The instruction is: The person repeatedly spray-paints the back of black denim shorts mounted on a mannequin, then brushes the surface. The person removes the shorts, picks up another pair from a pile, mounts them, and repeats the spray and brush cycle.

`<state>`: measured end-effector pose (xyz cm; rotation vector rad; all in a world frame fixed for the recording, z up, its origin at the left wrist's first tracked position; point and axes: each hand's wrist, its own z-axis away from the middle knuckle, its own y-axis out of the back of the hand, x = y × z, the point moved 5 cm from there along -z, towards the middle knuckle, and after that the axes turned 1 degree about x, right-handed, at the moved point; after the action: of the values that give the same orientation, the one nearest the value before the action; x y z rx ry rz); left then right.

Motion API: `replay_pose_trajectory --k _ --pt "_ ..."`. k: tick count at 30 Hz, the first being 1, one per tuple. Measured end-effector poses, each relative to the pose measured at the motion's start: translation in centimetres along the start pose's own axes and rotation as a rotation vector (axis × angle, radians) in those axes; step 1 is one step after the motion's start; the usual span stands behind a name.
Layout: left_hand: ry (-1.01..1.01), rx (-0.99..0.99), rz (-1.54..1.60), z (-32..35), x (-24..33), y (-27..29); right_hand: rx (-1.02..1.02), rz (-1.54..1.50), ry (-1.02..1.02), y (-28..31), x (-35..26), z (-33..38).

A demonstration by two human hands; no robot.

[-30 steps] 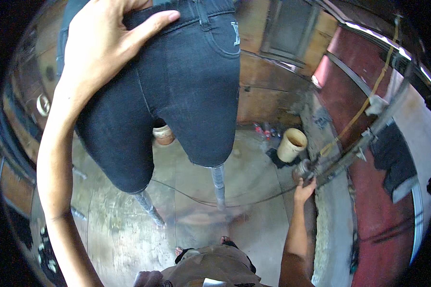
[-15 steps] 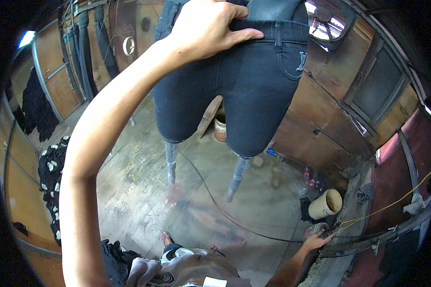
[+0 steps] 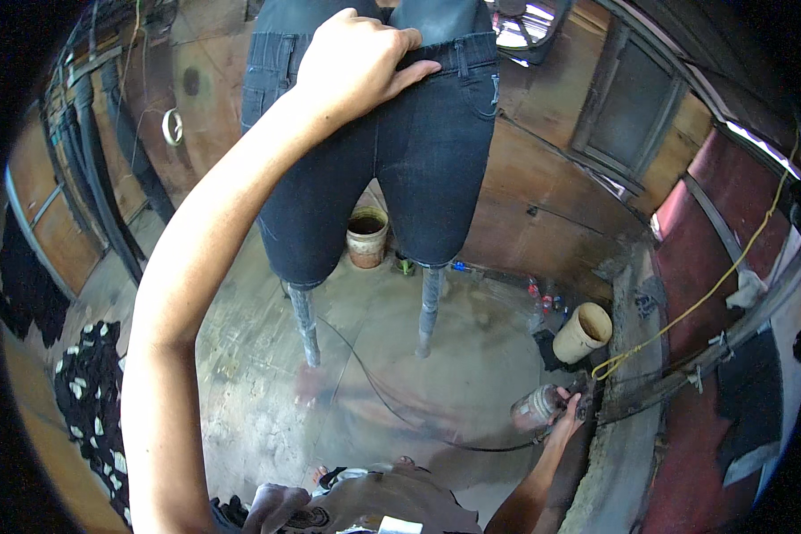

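Note:
Dark denim shorts (image 3: pixel 316 191) are stretched over a dark lower-body form (image 3: pixel 445 20) in front of me. Two grey, wrapped-looking leg posts (image 3: pixel 303 322) show beneath the hems. My left hand (image 3: pixel 356 67) grips the waistband at the front, its thumb lying over the outside and the fingertips partly hidden. Low on the right, well away from the shorts, my right hand (image 3: pixel 568 411) is closed around a spray gun with a stained, jar-like cup (image 3: pixel 536 408). A dark hose (image 3: pixel 498 449) runs up to the gun.
A pale bucket (image 3: pixel 582 333) stands near the right ledge; a stained bucket (image 3: pixel 367 238) is behind the form. Black cloth with pale patches (image 3: pixel 93 400) lies at left. A yellow cord (image 3: pixel 685 311) hangs at right. A fan (image 3: pixel 523 22) is set in the back wall.
The shorts and form sit farther left in view and appear slightly turned, with my left hand still on the waistband. My right hand has raised the spray gun, its cup now more visible.

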<state>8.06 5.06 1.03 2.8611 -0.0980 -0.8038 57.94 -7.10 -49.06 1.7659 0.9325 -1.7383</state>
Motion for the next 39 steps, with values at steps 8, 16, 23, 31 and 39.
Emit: replay_pose_trajectory --k 8,16,23,31,39 --pt "0.008 -0.032 0.078 -1.2 0.6 0.1 0.023 0.232 0.110 -1.4 -12.4 11.0" --pt "0.074 -0.210 0.168 -1.1 -0.2 -0.1 -0.202 0.296 0.228 -6.9 -19.7 21.4" --pt "-0.058 0.047 0.121 -0.1 -1.2 0.6 -0.332 0.290 0.064 -17.4 -19.4 24.3" --pt "-0.136 0.175 0.167 0.7 -1.8 1.5 -0.424 -0.097 0.581 -19.8 -30.1 25.9" --pt "-0.098 0.102 0.249 1.4 -4.1 2.1 -0.501 0.236 -0.065 -21.4 -25.0 23.6"
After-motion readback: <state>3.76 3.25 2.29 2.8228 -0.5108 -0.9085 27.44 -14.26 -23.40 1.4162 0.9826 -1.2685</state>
